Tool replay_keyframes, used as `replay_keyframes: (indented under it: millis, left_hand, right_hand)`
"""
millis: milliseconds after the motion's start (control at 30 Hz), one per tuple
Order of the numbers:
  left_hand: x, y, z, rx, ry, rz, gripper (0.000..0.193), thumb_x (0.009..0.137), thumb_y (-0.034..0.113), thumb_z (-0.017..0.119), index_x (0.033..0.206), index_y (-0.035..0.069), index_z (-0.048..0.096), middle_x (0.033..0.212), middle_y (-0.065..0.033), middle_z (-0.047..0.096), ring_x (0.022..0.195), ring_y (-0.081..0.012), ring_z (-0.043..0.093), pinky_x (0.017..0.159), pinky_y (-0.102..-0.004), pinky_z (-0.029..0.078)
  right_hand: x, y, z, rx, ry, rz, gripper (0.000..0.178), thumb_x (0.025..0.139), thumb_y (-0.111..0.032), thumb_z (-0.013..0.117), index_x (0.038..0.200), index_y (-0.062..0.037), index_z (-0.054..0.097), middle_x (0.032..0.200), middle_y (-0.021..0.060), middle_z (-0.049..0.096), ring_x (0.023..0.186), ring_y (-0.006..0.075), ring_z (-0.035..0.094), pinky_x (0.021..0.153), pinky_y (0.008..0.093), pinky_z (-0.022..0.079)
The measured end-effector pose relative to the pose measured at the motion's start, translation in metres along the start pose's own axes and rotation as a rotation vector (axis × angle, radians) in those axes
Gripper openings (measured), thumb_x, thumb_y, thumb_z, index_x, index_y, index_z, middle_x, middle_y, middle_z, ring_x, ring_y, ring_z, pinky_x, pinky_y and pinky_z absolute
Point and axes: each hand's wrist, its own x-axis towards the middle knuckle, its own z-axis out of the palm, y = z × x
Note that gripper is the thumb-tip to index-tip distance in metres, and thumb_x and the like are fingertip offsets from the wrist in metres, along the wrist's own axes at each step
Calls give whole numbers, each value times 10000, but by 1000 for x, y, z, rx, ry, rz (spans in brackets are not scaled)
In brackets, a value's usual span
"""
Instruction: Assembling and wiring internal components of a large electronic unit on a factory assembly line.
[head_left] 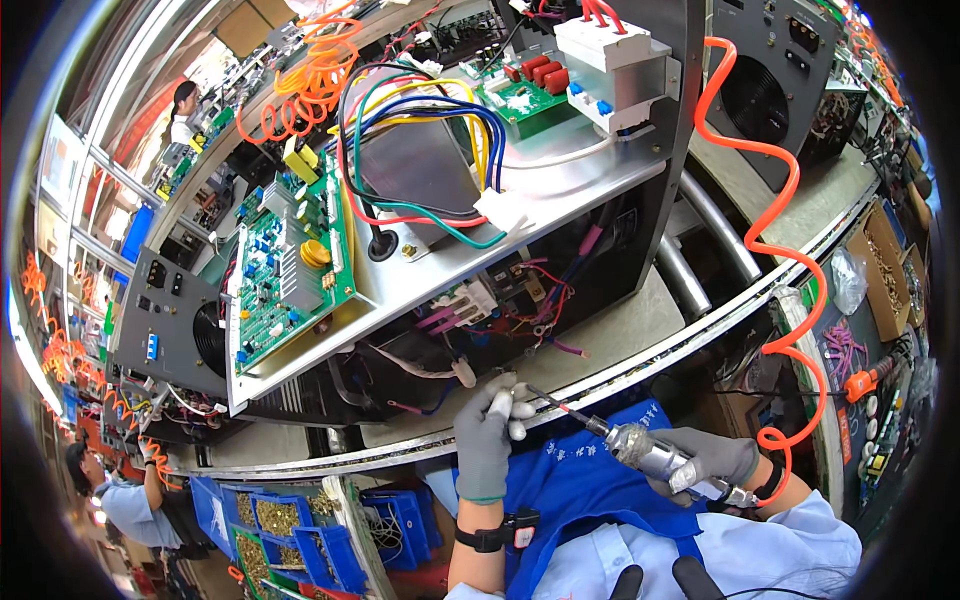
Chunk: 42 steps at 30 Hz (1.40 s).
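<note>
My right hand [722, 455], in a grey glove, is wrapped round a silver pneumatic screwdriver [652, 450]. Its bit points left, toward my gloved left hand [485, 440]. The left fingertips are pinched together by the bit's tip; what they hold is too small to make out. Just beyond them stands a large black-framed electrical unit [630, 235] with a metal shelf [570, 175]. A green circuit board [290, 280] is fixed along the shelf's left side. A bundle of coloured wires [430, 110] arches over it. Loose leads hang in the lower opening.
An orange coiled air hose [790, 250] runs down to the screwdriver. The unit rests on a roller conveyor [682, 278] with a metal rail. Blue bins [330, 555] of small brass-coloured parts stand lower left. At right lie a cardboard box [880, 270] and an orange-handled tool [870, 380].
</note>
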Motion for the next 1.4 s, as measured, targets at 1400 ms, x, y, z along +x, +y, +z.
replay_keyframes:
  millis: [1400]
  left_hand:
    - [57,33,37,96,-105,89,246,903,176,628,1027,-35,649,832,-79,673,662,-92,615,516,-170,460]
  right_hand:
    - [-18,1,-4,154,72,-167,867,572,-475,820,1198,-14,435,726,84,555,520,144,561,441,255,465]
